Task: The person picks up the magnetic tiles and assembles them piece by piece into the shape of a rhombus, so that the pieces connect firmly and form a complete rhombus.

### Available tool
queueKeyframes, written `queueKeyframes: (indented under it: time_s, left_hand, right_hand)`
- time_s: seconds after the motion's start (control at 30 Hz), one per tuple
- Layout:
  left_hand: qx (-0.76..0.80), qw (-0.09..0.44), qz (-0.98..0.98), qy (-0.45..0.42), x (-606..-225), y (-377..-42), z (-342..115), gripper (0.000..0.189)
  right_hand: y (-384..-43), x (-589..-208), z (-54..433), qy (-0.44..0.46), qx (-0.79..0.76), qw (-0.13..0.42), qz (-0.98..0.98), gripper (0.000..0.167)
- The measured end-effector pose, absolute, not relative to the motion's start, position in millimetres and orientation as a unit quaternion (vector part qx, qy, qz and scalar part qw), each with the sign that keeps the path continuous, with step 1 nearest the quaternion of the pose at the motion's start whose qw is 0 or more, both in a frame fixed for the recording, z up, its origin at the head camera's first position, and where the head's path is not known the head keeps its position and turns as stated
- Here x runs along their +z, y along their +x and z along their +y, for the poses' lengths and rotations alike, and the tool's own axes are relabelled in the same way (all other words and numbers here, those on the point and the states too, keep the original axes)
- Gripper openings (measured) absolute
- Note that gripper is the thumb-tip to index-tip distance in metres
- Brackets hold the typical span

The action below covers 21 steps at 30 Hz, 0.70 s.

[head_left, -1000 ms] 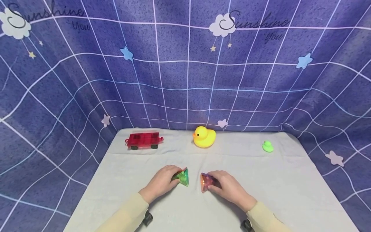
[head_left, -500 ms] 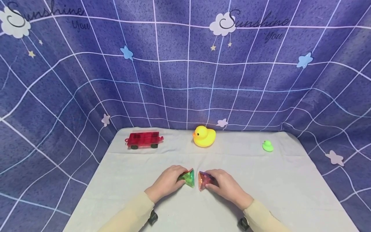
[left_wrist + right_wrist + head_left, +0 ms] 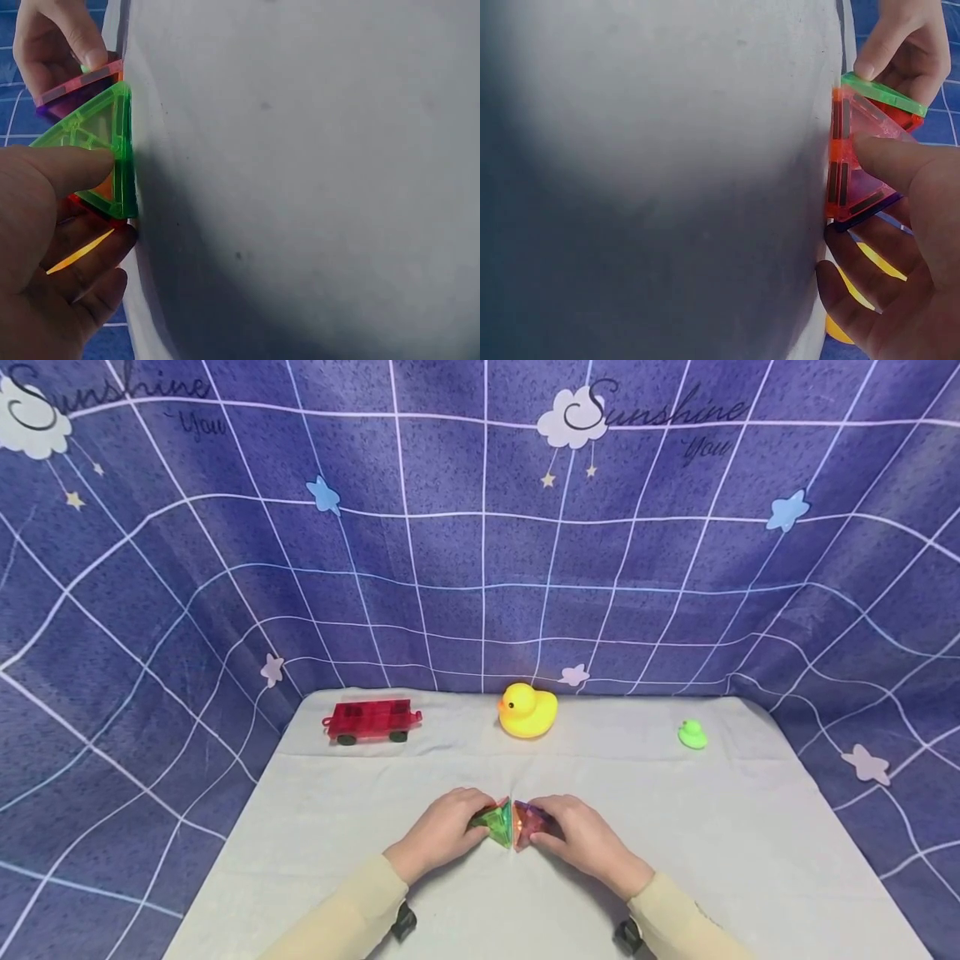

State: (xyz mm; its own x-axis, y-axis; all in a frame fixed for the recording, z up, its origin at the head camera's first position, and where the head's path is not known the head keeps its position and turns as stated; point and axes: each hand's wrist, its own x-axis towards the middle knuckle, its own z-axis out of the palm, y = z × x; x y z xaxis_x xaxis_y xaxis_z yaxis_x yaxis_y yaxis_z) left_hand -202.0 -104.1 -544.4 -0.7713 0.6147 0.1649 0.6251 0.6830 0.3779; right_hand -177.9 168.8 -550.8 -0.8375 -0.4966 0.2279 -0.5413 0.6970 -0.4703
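In the head view my left hand (image 3: 441, 829) pinches a see-through pyramid of green and red magnetic tiles (image 3: 495, 823), its thumb pressed on the green face in the left wrist view. Opposite it, my right hand (image 3: 590, 842) grips a second pyramid of pink, orange and purple magnetic tiles (image 3: 528, 824). In the right wrist view its thumb lies on the pink tile (image 3: 870, 120). The pyramids stand face to face on the white cloth; I cannot tell whether they fully touch. My palms hide part of each pyramid.
Along the back of the white-covered table (image 3: 600, 902) stand a red toy wagon (image 3: 372, 721), a yellow rubber duck (image 3: 528, 712) and a small green duck (image 3: 692, 735). A blue patterned curtain (image 3: 450, 552) encloses the back and sides.
My left hand has carried its pyramid to the right, and my right hand has come slightly left. The gap between the two pyramids has narrowed to almost nothing.
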Motion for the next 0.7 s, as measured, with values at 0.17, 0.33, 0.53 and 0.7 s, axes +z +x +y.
queueKeyframes:
  time_s: [0.17, 0.33, 0.53, 0.7]
  left_hand:
    - [-0.209, 0.007, -0.918, -0.336, -543.6, -201.9, -105.7, 0.036]
    - [-0.209, 0.009, -0.916, -0.343, -546.0, -202.6, -107.7, 0.037]
    - [-0.212, 0.012, -0.914, -0.345, -545.9, -201.9, -107.3, 0.037]
    - [-0.213, 0.009, -0.915, -0.342, -546.7, -200.8, -105.9, 0.037]
  right_hand:
    - [-178.0, -549.5, 167.4, 0.278, 0.268, 0.038, -0.922, 0.046]
    - [-178.1, -549.8, 166.8, 0.277, 0.267, 0.039, -0.922, 0.045]
    - [-178.1, -550.0, 167.1, 0.283, 0.267, 0.044, -0.920, 0.045]
    - [-178.3, -549.8, 166.6, 0.288, 0.259, 0.049, -0.921, 0.045]
